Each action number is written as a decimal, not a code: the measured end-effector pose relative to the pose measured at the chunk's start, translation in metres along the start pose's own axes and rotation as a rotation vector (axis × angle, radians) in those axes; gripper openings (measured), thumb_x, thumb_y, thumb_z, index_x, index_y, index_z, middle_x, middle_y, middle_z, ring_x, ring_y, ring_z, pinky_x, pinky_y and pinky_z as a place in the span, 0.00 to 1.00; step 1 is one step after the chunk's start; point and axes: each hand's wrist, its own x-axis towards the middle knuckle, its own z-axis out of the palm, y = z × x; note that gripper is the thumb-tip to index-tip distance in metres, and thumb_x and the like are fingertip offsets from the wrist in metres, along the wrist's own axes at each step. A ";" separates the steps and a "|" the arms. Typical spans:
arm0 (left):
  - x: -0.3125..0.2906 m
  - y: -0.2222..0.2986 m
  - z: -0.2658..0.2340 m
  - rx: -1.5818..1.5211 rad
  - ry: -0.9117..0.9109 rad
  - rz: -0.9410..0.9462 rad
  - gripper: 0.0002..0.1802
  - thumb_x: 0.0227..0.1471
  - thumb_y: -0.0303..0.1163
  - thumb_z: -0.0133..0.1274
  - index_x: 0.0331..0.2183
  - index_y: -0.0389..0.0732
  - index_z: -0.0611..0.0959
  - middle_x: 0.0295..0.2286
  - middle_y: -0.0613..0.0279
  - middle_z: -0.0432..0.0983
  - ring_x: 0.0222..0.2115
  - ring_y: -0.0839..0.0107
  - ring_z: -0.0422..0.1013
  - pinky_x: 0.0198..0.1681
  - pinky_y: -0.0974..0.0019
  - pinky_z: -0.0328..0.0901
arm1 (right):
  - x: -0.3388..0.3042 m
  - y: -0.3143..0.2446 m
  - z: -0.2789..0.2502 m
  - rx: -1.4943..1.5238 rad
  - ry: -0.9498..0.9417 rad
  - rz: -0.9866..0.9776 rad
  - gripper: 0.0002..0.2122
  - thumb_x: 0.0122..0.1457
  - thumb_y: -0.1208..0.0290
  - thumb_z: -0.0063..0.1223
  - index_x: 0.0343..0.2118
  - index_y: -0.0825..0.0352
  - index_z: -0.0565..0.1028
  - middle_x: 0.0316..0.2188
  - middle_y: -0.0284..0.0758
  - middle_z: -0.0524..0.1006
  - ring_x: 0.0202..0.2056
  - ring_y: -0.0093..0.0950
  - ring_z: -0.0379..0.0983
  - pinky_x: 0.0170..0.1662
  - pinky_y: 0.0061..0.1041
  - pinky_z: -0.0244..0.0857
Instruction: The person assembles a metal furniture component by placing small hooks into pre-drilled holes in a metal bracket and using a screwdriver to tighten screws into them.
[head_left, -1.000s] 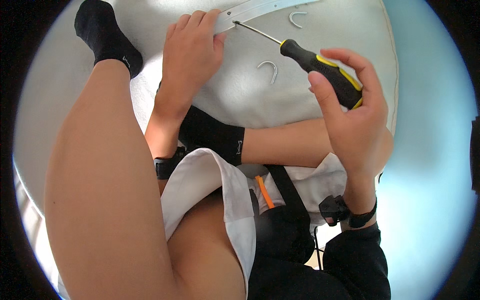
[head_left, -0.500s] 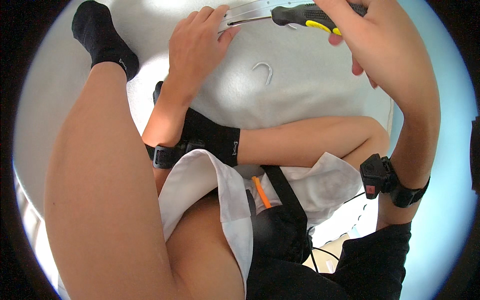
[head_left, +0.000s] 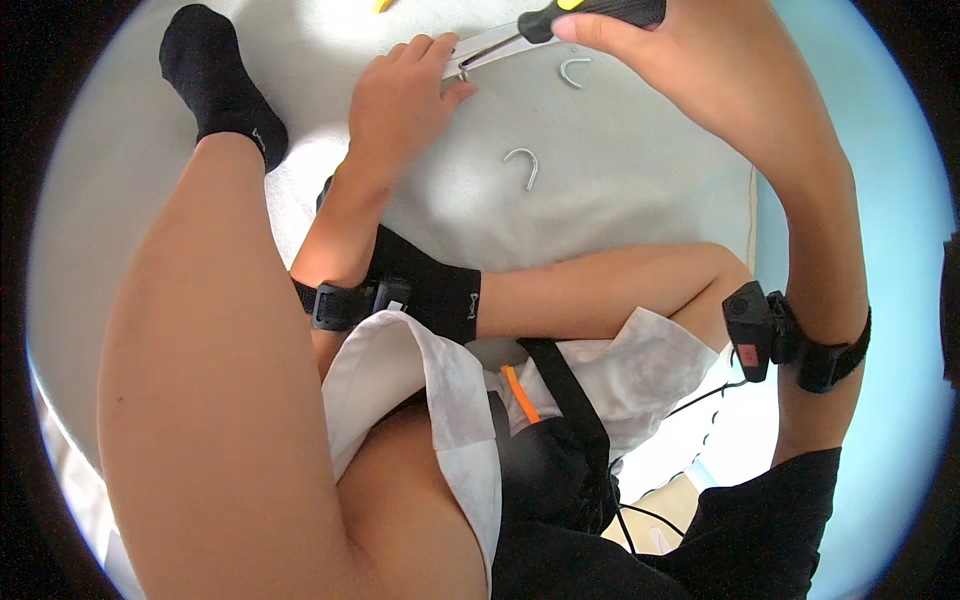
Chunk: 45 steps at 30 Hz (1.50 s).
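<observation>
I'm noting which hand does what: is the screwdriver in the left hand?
No: the right hand grips the screwdriver, while the left hand is on the pale strip.

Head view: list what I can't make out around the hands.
- Pale strip: head view, left end hidden by the left hand.
- Screwdriver: head view, handle's end lost behind the right hand or past the top edge; its tip too small to tell the shape.
- Yellow thing: head view, cut off by the top edge, kind unclear.
</observation>
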 end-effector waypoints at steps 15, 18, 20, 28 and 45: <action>0.001 0.007 0.009 -0.104 0.071 -0.001 0.27 0.40 0.38 0.67 0.45 0.42 0.80 0.32 0.63 0.78 0.35 0.64 0.75 0.38 0.62 0.68 | 0.014 -0.011 0.002 -0.157 -0.038 -0.151 0.16 0.52 0.66 0.64 0.36 0.71 0.71 0.26 0.43 0.76 0.30 0.38 0.75 0.34 0.30 0.66; 0.004 0.010 0.007 -0.132 0.093 0.009 0.27 0.40 0.37 0.67 0.44 0.42 0.80 0.32 0.62 0.78 0.35 0.64 0.75 0.38 0.62 0.68 | 0.016 0.010 0.016 -0.164 0.064 -0.100 0.20 0.57 0.50 0.59 0.29 0.66 0.78 0.22 0.31 0.79 0.23 0.19 0.74 0.26 0.13 0.65; 0.002 0.009 0.006 -0.131 0.112 0.009 0.27 0.40 0.37 0.67 0.44 0.42 0.80 0.33 0.62 0.78 0.34 0.64 0.75 0.38 0.63 0.68 | 0.012 0.011 0.009 -0.186 -0.104 0.144 0.25 0.57 0.43 0.55 0.22 0.66 0.76 0.16 0.31 0.75 0.20 0.19 0.72 0.24 0.14 0.62; 0.000 0.012 0.011 -0.113 0.097 0.000 0.27 0.41 0.38 0.67 0.45 0.42 0.81 0.33 0.62 0.79 0.34 0.64 0.75 0.38 0.63 0.69 | 0.003 0.031 0.010 -0.013 -0.273 0.369 0.26 0.56 0.43 0.55 0.20 0.66 0.74 0.13 0.29 0.68 0.18 0.19 0.66 0.24 0.23 0.59; 0.004 0.010 0.007 -0.119 0.082 0.001 0.26 0.39 0.39 0.68 0.43 0.43 0.81 0.33 0.63 0.79 0.33 0.65 0.76 0.36 0.63 0.69 | 0.021 -0.013 0.001 -0.268 -0.160 -0.175 0.13 0.56 0.70 0.58 0.40 0.72 0.71 0.31 0.46 0.74 0.35 0.42 0.73 0.37 0.35 0.65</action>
